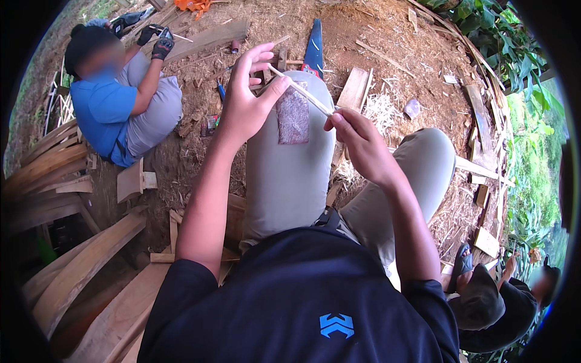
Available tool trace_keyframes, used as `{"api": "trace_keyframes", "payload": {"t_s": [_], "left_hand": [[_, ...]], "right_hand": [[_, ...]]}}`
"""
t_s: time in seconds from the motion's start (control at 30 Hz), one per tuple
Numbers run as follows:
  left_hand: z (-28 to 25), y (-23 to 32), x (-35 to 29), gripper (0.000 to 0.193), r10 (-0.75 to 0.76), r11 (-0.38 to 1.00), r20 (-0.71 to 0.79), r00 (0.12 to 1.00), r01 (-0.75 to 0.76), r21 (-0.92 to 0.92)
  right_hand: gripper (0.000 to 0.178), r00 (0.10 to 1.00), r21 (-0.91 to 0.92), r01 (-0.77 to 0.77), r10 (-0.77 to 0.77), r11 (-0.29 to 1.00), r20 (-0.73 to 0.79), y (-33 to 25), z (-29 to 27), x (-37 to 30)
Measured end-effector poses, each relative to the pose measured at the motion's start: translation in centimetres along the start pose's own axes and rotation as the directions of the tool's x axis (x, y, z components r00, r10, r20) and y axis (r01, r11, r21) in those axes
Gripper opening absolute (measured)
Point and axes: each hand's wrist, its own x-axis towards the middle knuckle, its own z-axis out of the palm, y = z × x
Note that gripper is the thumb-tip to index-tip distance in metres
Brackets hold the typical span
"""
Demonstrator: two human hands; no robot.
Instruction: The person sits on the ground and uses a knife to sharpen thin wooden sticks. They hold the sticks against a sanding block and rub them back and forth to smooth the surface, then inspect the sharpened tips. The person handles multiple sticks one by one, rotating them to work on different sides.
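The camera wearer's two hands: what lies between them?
In the head view, a thin wooden stick slants between the left hand and right hand.

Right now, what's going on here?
Someone's right hand pinches a thin, pale wooden stick near one end; the left hand, fingers spread, is at the other. A rough, brown rectangular sheet lies on the grey-trousered left leg beneath. A blue-bladed handsaw is just beyond. To the left, a co-worker in a blue shirt holds something in gloved hands.

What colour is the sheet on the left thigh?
Sheet is reddish-brown with whitish speckles; best in head view.
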Motion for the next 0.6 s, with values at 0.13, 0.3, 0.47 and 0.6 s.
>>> {"api": "trace_keyframes", "payload": {"t_s": [0.13,0.3,0.47,0.6], "left_hand": [[1.4,-2.1,-1.9,0.059,-0.038,0.994,-0.08,0.996,0.03,-0.105],[2.6,-3.9,-3.0,0.055,-0.01,0.986,-0.073,0.997,-0.002,-0.164],[2.9,-4.5,-3.1,0.045,0.061,0.991,-0.08,0.995,-0.07,-0.111],[3.6,-5.0,-3.0,0.048,0.055,0.981,-0.054,0.997,-0.064,-0.182]], "right_hand": [[0.049,0.991,-0.034,-0.083,0.079,0.996,-0.11,0.2,1.6,0.3],[0.039,0.975,-0.28,-0.062,-0.002,0.958,-0.222,0.3,3.2,0.5],[0.02,0.946,-0.612,-0.045,-0.164,0.79,-0.28,-0.5,4.6,-0.2],[0.006,0.921,-0.783,-0.083,-0.252,0.617,-0.296,-0.9,5.5,-0.6]]}}
